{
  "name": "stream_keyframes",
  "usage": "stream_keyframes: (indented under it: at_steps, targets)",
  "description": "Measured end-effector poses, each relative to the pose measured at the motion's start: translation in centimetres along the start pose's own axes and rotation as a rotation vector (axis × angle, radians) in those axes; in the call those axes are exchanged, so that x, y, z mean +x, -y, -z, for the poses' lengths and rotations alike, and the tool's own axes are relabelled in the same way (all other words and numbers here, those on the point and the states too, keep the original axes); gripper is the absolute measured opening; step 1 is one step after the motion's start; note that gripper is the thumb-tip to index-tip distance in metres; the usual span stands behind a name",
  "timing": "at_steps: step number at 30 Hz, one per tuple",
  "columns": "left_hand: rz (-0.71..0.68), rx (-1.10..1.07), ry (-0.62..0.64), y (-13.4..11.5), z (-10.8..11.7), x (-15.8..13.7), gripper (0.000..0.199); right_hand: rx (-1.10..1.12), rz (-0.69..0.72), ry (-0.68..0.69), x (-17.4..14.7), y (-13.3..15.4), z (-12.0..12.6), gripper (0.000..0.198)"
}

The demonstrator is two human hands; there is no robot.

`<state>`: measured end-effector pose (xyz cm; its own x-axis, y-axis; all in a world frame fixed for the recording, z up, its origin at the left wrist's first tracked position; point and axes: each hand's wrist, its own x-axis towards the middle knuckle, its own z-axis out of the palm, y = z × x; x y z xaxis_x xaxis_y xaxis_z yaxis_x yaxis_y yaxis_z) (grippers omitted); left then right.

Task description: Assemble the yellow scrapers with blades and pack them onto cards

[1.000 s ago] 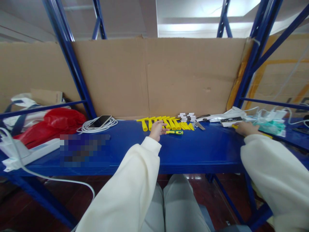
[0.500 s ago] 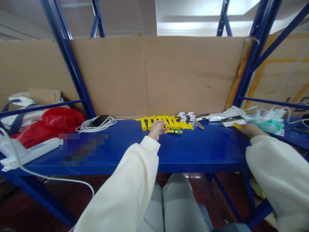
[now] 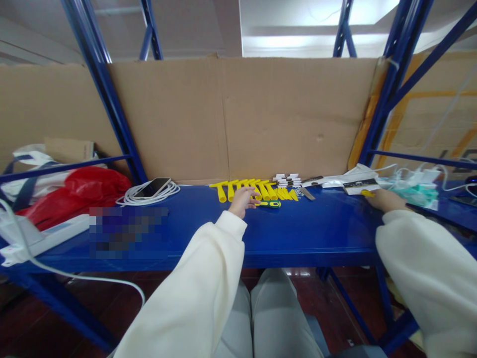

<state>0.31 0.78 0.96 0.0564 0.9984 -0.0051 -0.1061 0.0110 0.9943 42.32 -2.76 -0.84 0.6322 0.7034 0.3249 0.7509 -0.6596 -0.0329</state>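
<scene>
My left hand (image 3: 244, 201) reaches over the middle of the table with its fingers apart, holding nothing. Close by its fingertips lies a screwdriver (image 3: 271, 204) with a green and yellow handle. Behind the hand is a row of yellow T-shaped plastic handles (image 3: 222, 191), partly covered by it. Several yellow pointed pieces (image 3: 286, 194) and a flat metal blade (image 3: 307, 194) are just to the right. Far to the right, my right hand (image 3: 389, 200) is closed on a yellow plastic piece (image 3: 367, 193), mostly hidden, beside a black and white packet (image 3: 359, 187).
Stacked black and white packets (image 3: 286, 179) stand against the cardboard wall (image 3: 290, 119). A phone (image 3: 153, 187), a coiled white cable (image 3: 128, 197), a red bag (image 3: 93, 191) and a power strip (image 3: 63, 231) are at left. Blue posts (image 3: 112, 99) frame the blue table (image 3: 316, 228).
My right hand has shifted slightly left, still with the yellow piece, and less of that piece shows. My left hand stays by the screwdriver, its fingers a little more spread.
</scene>
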Motion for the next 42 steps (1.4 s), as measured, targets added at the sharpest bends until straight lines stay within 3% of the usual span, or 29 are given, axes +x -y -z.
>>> stream_keyframes:
  at_steps: [2,7,10,15,19,24,29,34,42]
  targets:
    - [-0.005,0.028,0.018,-0.1,0.0,-0.1,0.028,0.039,0.059,0.056,-1.4,1.3,1.5,0.047]
    - [0.001,0.058,0.034,-0.4,-0.2,-0.4,0.021,0.129,0.232,0.024,-3.8,6.5,4.7,0.042]
    - [-0.005,0.07,0.037,-0.4,-0.1,-0.3,0.02,0.225,0.315,-0.082,-4.6,10.4,5.9,0.038]
    - [-0.032,0.118,0.018,0.1,0.0,0.3,0.024,0.465,0.498,-0.183,-6.1,16.4,6.9,0.03]
    - [-0.115,0.299,-0.087,0.7,0.0,1.1,0.024,0.685,0.558,-0.176,-7.8,19.6,5.9,0.025]
    - [-0.374,0.733,-0.356,1.0,0.8,1.6,0.034,0.755,0.794,0.016,-9.3,20.3,3.1,0.021]
    - [-0.224,0.929,-0.517,1.1,2.9,2.3,0.041,0.857,0.815,0.051,-9.3,19.3,2.2,0.022]
    - [-0.07,0.929,-0.426,1.6,5.7,3.8,0.042,0.881,0.808,0.094,-8.8,19.5,1.7,0.024]
    - [-0.085,0.907,-0.43,2.0,7.1,4.9,0.042,0.941,0.807,0.146,-8.5,19.5,1.1,0.024]
